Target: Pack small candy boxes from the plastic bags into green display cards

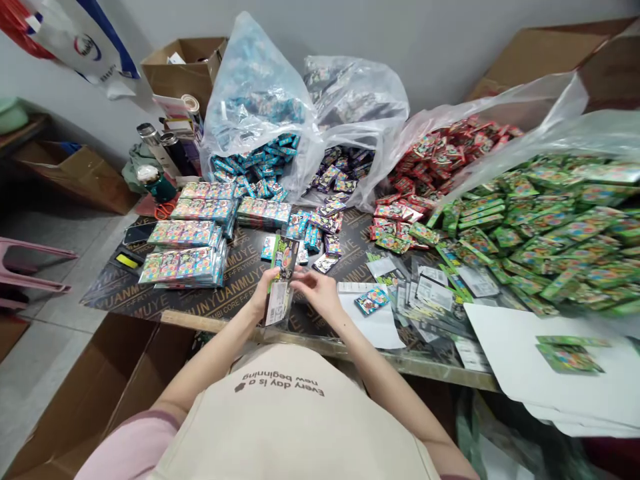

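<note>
Left hand [262, 293] grip closed on printed packet [280, 293], near bench [225, 303] front edge; right hand [320, 293] fingers bent at packet's right side, maybe pinching, can't tell for sure.

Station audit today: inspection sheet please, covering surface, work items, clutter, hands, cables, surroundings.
Surface: dark printed board, largely covered.
Work items: labelled pouch in hand; loose pouches at right; blue boxes, purple boxes, red boxes and green boxes in and spilling from clear bags; stacked packs at left.
Clutter: bottles, orange handles and yellow-black item at left; white sheets at right.
Hands: left hand grips the labelled pouch; right hand has fingertips at its edge, contact unclear.
Cables: nothing seen.
Surroundings: cartons, pink stool, grey wall.
</note>
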`<state>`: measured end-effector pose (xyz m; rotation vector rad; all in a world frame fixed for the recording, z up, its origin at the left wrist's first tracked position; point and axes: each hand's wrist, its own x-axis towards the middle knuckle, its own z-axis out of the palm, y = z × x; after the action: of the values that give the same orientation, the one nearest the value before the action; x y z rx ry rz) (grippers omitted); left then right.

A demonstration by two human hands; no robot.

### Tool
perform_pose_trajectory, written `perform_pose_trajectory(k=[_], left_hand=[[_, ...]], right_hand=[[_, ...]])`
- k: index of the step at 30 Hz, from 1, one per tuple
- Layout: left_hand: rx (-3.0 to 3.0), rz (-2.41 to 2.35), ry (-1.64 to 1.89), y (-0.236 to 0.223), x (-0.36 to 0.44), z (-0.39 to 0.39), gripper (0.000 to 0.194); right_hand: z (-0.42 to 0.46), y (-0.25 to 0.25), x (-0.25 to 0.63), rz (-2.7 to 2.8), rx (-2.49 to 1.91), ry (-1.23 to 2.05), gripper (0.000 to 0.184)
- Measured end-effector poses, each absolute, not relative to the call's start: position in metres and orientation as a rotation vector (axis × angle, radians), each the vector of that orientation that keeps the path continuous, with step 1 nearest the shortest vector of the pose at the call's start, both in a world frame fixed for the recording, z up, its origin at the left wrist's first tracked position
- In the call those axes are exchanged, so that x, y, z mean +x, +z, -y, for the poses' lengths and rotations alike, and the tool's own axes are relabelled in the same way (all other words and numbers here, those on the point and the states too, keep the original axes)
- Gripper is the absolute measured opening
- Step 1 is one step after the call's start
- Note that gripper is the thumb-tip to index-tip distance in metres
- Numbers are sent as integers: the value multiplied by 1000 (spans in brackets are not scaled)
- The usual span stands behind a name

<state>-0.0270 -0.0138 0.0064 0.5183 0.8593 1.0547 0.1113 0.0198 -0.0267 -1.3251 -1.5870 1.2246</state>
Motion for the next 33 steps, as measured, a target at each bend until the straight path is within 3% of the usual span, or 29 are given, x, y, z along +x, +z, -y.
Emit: perform_pose_trajectory(k=[2,4,13,16,20,25,28,31,33], left_hand=[[547,-876,1033,5,-30,18,60],[585,-912,1008,3,-29,21,58],[787,-915,901,-3,-36,10,62],[897,-926,902,1,-42,11,55],[923,-1005,925,3,-38,16,42],[886,-1018,1002,5,-36,14,42],[862,-1036,1001,5,-39,12,42],[923,-1085,993,2,-40,12,36],[1008,-1182,1007,-2,-40,11,33]], right_hand=[[-30,-13,125,1584,-1337,874,34],[-39,3,133,1572,-1234,760,34],[-50,31,141,2141,-888,881,38],[-52,36,147,2292,-818,1011,36],[-55,32,150,2224,-793,1116,55],[-51,12,147,1791,-1015,939,51],[-44,-5,141,1496,-1085,1176,54],[-38,-15,133,1391,-992,1613,41],[-38,-16,128,1331,-1003,1650,36]])
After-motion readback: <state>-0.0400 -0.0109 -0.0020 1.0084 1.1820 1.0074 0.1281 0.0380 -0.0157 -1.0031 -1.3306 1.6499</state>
